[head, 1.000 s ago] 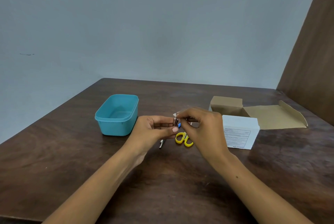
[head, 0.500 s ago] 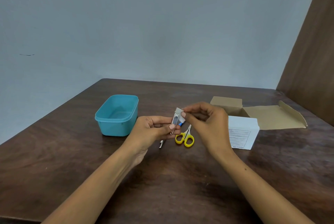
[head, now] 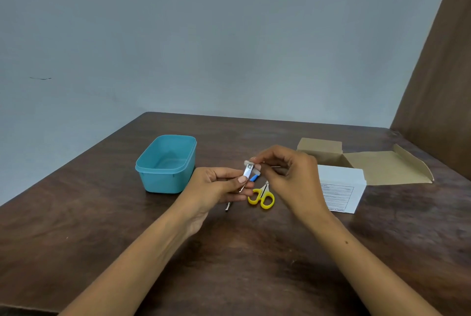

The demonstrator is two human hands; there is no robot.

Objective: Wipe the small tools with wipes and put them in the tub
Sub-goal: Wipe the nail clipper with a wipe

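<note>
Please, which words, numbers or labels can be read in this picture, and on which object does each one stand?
White box, printed label on its front: several lines of text, too small and blurred to read.
White box, bottom edge: a short code, too blurred to quote.
Teal tub, yellow scissors, nail clipper, open cardboard box: no text visible.

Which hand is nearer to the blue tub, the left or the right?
Left. The left hand, pinching the nail clipper, is just beside the blue tub. The right hand, holding a wipe, is farther, beyond the clipper.
</note>
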